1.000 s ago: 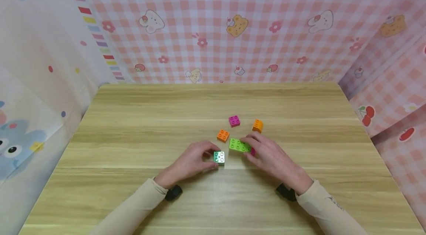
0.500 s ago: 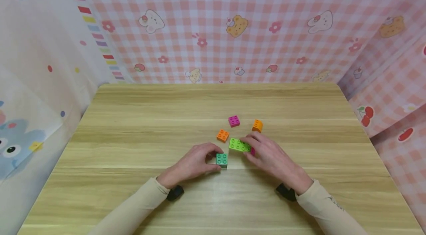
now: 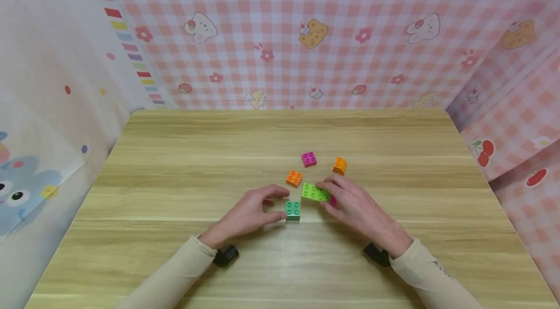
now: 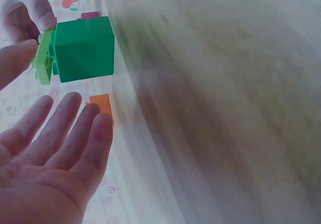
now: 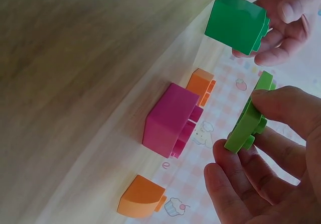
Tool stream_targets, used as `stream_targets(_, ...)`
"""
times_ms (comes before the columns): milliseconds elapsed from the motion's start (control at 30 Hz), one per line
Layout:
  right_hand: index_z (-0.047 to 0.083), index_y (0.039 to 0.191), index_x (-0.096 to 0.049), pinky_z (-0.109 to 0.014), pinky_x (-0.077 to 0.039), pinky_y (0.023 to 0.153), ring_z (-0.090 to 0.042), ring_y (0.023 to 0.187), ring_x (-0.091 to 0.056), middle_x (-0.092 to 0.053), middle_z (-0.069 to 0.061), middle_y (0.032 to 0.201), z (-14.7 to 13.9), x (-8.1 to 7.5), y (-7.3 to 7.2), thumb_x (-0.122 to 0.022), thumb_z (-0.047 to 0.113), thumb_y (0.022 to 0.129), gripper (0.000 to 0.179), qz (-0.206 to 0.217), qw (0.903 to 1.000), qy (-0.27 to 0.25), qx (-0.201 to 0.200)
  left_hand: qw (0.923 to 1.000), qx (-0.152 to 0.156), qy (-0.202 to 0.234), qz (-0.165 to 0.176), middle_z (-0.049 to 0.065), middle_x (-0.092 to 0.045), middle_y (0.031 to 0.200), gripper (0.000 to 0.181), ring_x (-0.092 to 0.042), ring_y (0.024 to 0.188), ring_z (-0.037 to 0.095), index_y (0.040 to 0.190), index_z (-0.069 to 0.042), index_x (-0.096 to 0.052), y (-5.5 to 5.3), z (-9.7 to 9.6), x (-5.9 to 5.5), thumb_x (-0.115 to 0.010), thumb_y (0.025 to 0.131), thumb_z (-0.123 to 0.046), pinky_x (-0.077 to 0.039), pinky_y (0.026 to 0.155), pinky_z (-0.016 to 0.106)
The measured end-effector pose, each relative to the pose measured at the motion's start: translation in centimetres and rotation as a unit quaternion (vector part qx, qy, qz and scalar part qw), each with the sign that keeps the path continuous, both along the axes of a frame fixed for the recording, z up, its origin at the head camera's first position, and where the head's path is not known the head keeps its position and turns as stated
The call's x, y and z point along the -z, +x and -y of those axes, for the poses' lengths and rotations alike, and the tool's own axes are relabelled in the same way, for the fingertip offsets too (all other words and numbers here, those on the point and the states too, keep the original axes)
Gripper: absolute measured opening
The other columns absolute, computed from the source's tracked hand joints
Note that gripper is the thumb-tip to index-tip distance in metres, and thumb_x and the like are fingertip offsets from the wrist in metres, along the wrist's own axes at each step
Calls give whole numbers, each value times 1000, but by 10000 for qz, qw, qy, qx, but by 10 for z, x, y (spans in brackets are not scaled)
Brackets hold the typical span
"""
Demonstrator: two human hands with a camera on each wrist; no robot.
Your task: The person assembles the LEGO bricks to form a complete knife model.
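Observation:
On the table stands a green two-by-two brick, studs up. My left hand is beside it with spread fingers; in the left wrist view a gap shows between the fingers and the brick. The thumb tip lies close to the brick's left side; whether it touches, I cannot tell. My right hand pinches a flat lime-green two-by-four brick between thumb and fingers, raised off the table. Below it a magenta brick stands on the table, mostly hidden by the right hand in the head view.
Beyond the hands lie a square orange brick, another magenta brick and an orange brick with a rounded side. A patterned pink cloth hangs behind the wooden table.
The green brick has moved slightly right and nearer the person, and now stands level. My left fingers have let it go and spread apart. The right hand keeps its place with the lime-green brick.

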State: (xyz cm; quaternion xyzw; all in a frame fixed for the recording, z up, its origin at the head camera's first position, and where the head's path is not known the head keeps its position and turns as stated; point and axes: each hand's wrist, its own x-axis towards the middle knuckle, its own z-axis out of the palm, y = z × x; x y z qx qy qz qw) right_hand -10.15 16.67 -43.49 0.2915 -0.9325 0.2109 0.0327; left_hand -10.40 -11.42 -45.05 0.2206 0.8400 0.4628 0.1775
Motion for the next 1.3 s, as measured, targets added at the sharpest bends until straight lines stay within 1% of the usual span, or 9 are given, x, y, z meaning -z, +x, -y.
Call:
stream_targets(233, 5, 129, -69, -32, -60, 85, -15, 98, -63, -65, -5, 118, 5, 1, 2, -87, 13, 85, 48, -217, 9994, -95, -240, 9996, -237, 149, 53, 5, -64, 139, 49, -60, 128, 22, 139, -7, -61, 2, 6, 0, -77, 94, -15, -52, 107, 40)
stream_targets(400, 7, 130, -69, -32, -60, 87, -14, 102, -63, -65, -4, 120, 10, 0, 4, -85, 16, 87, 47, -145, 9995, -18, -270, 9988, -442, 173, 88, 2, -65, 137, 45, -61, 127, 22, 137, -11, -62, 3, 10, 0, -76, 94, -15, -53, 106, 41)
stream_targets(533, 8, 131, -69, -34, -60, 89, -15, 105, -63, -65, -5, 122, 14, -1, 5, -85, 16, 87, 47, -101, 9993, 8, -346, 9983, -540, 232, 43, 2, -66, 135, 44, -62, 125, 21, 136, -9, -63, 4, 12, -1, -76, 94, -12, -54, 104, 40)
stream_targets(633, 9, 131, -70, -33, -59, 89, -15, 104, -62, -65, -4, 121, 17, -2, 5, -84, 16, 88, 46, -110, 9989, 2, -453, 9979, -545, 355, -43, 5, -67, 134, 44, -63, 123, 23, 135, -5, -63, 5, 13, -1, -76, 93, -8, -54, 104, 41)
stream_targets(767, 10, 131, -70, -32, -59, 88, -13, 101, -60, -64, -2, 120, 20, -2, 5, -83, 19, 90, 44, -70, 9984, 29, -555, 9976, -540, 409, -153, 7, -67, 133, 45, -64, 121, 23, 134, -3, -62, 7, 14, -3, -77, 92, -6, -55, 102, 39)
stream_targets(1033, 7, 132, -69, -34, -59, 89, -14, 101, -62, -64, -4, 120, 28, -1, 5, -83, 20, 90, 46, -15, 9968, -94, -793, 9979, -499, 255, -334, 7, -66, 131, 50, -64, 119, 22, 134, -4, -63, 9, 14, -3, -83, 89, -11, -56, 101, 38)
stream_targets(1300, 8, 131, -69, -33, -59, 91, -12, 103, -61, -63, -2, 122, 33, -3, 5, -83, 18, 90, 45, 172, 9959, -118, -885, 9982, -411, 192, -396, 9, -65, 133, 54, -63, 120, 23, 135, -5, -61, 11, 14, -3, -84, 87, -12, -55, 102, 40)
